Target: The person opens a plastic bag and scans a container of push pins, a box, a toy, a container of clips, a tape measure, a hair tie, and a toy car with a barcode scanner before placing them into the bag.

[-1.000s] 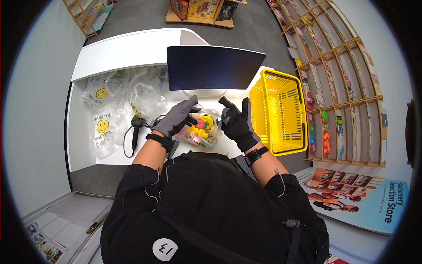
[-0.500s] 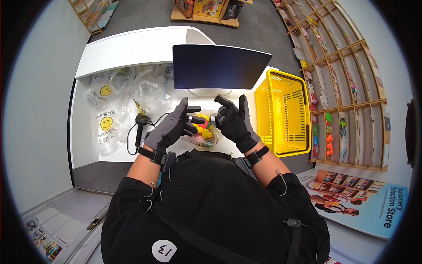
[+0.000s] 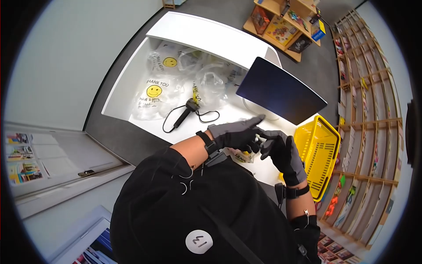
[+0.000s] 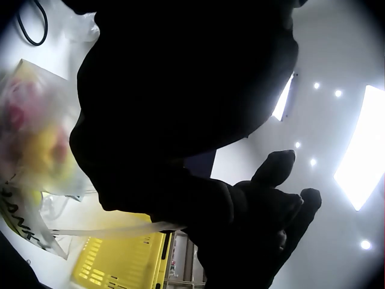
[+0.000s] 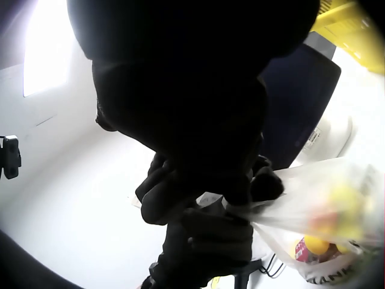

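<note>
A clear plastic carrier bag (image 3: 245, 158) with THANK printed on it stands on the white counter, close to the person's front. Bright toy-like items (image 5: 317, 244) in yellow and red show through its film. The gloved left hand (image 3: 237, 133) and gloved right hand (image 3: 283, 154) meet just above the bag. In the right wrist view, the bag's stretched top (image 5: 289, 192) runs up into the touching fingers, which pinch it. A pale strip of film (image 4: 114, 230) reaches the fingers in the left wrist view too. Dark gloves hide the exact grip.
A yellow shopping basket (image 3: 323, 154) stands right of the right hand. Behind the hands is a monitor (image 3: 281, 92). A black handheld scanner (image 3: 187, 113) with its cable lies to the left, beside more smiley-printed plastic bags (image 3: 154, 94). Shelves (image 3: 373, 110) line the right side.
The hands, apart on either side of the bag before, have come together above it. The head view has turned, so the counter now appears tilted and further right.
</note>
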Motion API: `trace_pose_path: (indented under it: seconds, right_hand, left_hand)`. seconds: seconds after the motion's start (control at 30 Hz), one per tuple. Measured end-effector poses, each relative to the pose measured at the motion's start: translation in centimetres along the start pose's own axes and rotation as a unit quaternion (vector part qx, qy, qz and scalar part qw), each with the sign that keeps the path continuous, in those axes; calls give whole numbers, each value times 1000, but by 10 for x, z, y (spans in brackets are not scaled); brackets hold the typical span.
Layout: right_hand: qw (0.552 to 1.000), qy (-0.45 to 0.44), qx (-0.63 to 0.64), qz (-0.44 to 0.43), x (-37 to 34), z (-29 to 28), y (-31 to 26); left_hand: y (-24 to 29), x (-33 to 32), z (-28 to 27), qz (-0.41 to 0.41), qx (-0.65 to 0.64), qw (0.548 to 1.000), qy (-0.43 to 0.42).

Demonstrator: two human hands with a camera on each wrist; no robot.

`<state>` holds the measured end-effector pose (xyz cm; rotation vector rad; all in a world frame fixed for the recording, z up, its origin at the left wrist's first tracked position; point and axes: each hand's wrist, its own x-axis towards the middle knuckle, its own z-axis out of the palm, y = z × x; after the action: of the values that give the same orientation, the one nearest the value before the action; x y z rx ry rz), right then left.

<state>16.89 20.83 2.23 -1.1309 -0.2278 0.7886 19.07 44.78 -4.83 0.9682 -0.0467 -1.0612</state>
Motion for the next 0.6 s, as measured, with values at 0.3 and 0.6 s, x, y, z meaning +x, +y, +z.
trace_pose_path:
  seconds: [0.3, 0.6]
  right_hand:
    - [992, -33, -111, -57, -12, 54, -38]
    - [980, 32, 4, -194, -52, 34, -47]
  left_hand:
    - [13, -51, 22, 142, -113, 983, 32]
    - [89, -223, 39, 353, -15, 908, 223]
